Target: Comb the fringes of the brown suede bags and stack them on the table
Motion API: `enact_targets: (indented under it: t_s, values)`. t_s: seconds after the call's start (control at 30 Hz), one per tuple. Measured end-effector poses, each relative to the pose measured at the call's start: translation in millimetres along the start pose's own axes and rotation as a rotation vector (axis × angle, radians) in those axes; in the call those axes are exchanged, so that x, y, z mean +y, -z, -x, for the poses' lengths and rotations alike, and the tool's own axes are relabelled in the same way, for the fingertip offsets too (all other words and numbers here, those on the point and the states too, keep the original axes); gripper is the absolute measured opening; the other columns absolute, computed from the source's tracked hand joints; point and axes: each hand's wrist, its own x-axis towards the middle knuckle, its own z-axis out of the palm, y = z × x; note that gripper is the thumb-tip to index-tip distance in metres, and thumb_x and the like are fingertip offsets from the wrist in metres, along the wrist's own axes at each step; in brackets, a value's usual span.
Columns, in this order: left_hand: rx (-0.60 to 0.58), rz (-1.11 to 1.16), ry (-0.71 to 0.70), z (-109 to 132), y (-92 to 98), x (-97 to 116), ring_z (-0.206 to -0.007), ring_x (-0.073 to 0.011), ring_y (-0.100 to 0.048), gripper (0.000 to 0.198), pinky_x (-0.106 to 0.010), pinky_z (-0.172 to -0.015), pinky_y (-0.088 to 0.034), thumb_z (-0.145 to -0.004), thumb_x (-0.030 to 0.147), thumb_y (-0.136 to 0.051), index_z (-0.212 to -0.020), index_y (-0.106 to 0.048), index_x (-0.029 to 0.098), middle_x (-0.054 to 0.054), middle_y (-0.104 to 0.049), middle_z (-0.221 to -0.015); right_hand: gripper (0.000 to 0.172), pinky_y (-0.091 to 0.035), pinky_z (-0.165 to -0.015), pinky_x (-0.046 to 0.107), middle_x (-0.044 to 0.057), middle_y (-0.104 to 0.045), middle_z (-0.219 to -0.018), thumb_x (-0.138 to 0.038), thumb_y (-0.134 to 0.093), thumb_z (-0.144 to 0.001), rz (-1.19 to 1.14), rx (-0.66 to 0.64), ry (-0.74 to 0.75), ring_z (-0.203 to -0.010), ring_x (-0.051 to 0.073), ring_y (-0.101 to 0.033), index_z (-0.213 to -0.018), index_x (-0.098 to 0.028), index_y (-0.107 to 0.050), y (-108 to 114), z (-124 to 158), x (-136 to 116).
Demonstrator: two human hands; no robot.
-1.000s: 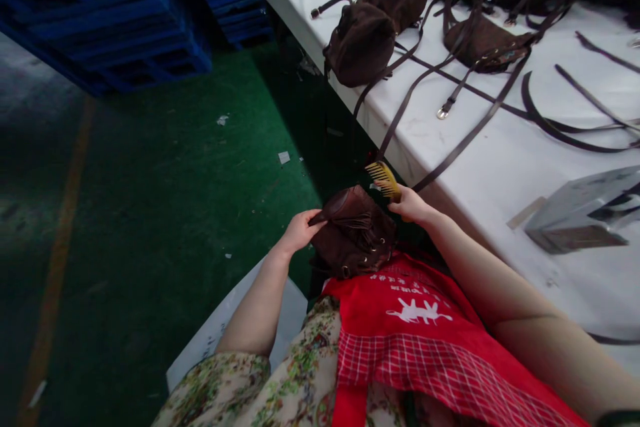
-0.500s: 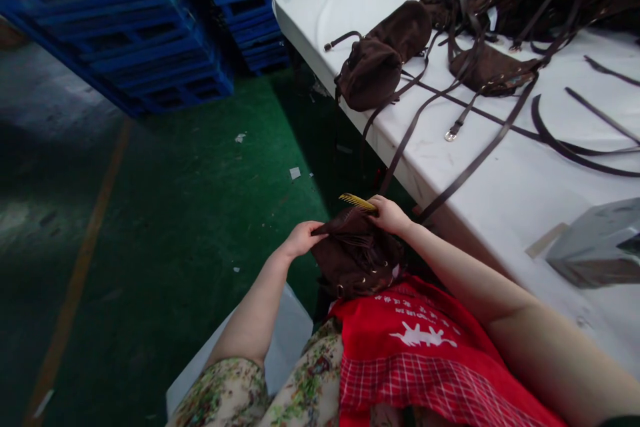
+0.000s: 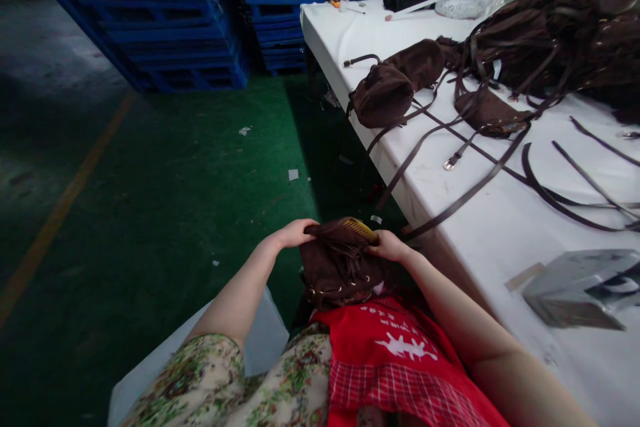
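A dark brown bag with a fringe and small metal eyelets rests at my lap, against the red apron. My left hand is closed on the left edge of its flap. My right hand grips the end of a yellow comb at the flap's right side. The comb's teeth lie along the flap's upper edge, partly behind the brown material. The fingertips of both hands are partly hidden by the bag.
On the white table to the right lie several brown bags, loose straps and a grey metal object. Blue pallets are stacked beyond the green floor. Paper scraps are scattered there.
The comb has tilted and come down against the bag's flap, along with my right hand. The camera view has shifted, so the table and bags appear lower.
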Motion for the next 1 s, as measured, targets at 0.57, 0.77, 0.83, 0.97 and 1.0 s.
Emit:
enact_targets:
  t_s: [0.57, 0.77, 0.83, 0.97, 1.0]
  values:
    - [-0.854, 0.699, 0.176, -76, -46.3, 120, -0.079, -0.0213, -0.066, 0.039, -0.034, -0.083, -0.049, -0.079, 0.042, -0.048, -0.087, -0.071, 0.011, -0.008, -0.073, -0.084, 0.041, -0.033, -0.044, 0.020, -0.002, -0.052, -0.056, -0.054, -0.057, -0.080, -0.453, 0.064, -0.018, -0.047, 0.007, -0.043, -0.068, -0.014, -0.056, 37, 78, -69]
    - [-0.803, 0.732, 0.172, -29, -97.7, 125, -0.087, -0.0207, -0.066, 0.040, -0.034, -0.088, -0.048, -0.062, 0.034, -0.078, -0.098, -0.070, 0.017, -0.005, -0.072, -0.095, 0.043, -0.022, -0.033, 0.019, -0.006, -0.044, -0.050, -0.055, -0.063, -0.071, -0.566, 0.057, -0.243, -0.036, 0.004, -0.033, -0.060, -0.016, -0.050, 41, 72, -56]
    - [-0.613, 0.769, 0.142, -17, -120.8, 121, -0.088, -0.0201, -0.065, 0.044, -0.036, -0.092, -0.046, -0.061, 0.032, -0.080, -0.100, -0.070, 0.015, -0.006, -0.072, -0.098, 0.043, -0.025, -0.034, 0.019, -0.005, -0.047, -0.050, -0.056, -0.063, -0.071, -0.512, 0.021, -0.283, -0.037, 0.005, -0.035, -0.061, -0.016, -0.052, 34, 66, -50]
    - [-0.487, 0.990, 0.197, -4, -141.9, 109, -0.086, -0.0210, -0.066, 0.048, -0.039, -0.092, -0.046, -0.061, 0.035, -0.080, -0.101, -0.068, 0.010, -0.011, -0.071, -0.096, 0.039, -0.040, -0.050, 0.023, 0.004, -0.064, -0.073, -0.055, -0.057, -0.079, -0.171, 0.248, -0.295, -0.058, 0.013, -0.056, -0.085, -0.016, -0.059, 27, 72, -44]
    - [-0.476, 1.029, 0.219, -4, -141.6, 107, -0.086, -0.0210, -0.066, 0.048, -0.039, -0.091, -0.046, -0.061, 0.034, -0.080, -0.100, -0.068, 0.010, -0.011, -0.072, -0.095, 0.038, -0.043, -0.057, 0.025, 0.006, -0.066, -0.081, -0.053, -0.051, -0.085, -0.066, 0.360, -0.276, -0.067, 0.016, -0.059, -0.093, -0.017, -0.058, 27, 78, -45]
